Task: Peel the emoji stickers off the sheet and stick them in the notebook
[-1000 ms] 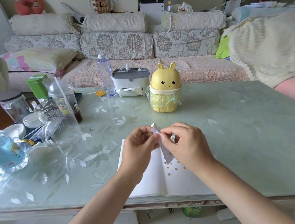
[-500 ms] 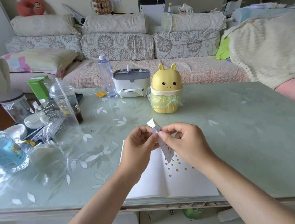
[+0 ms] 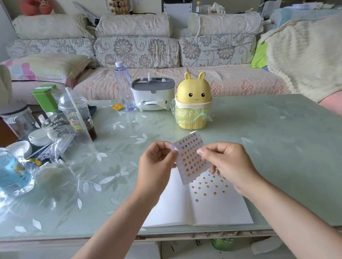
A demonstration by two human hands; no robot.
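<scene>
The counter [image 3: 265, 144] is pale green with white leaves. The bin [image 3: 193, 101] is yellow, the tin [image 3: 45, 97] green, the notebook [image 3: 169, 207] white. The sticker sheet [image 3: 191, 157] carries rows of yellow-orange dots. Grey flowers pattern the sofa [image 3: 137, 50].

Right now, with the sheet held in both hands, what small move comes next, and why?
Probably the right hand peels one sticker off the sheet. The left hand pinches the sheet's corner, the sheet holds many rows, and the notebook lies open below with bare space on its right page.
</scene>
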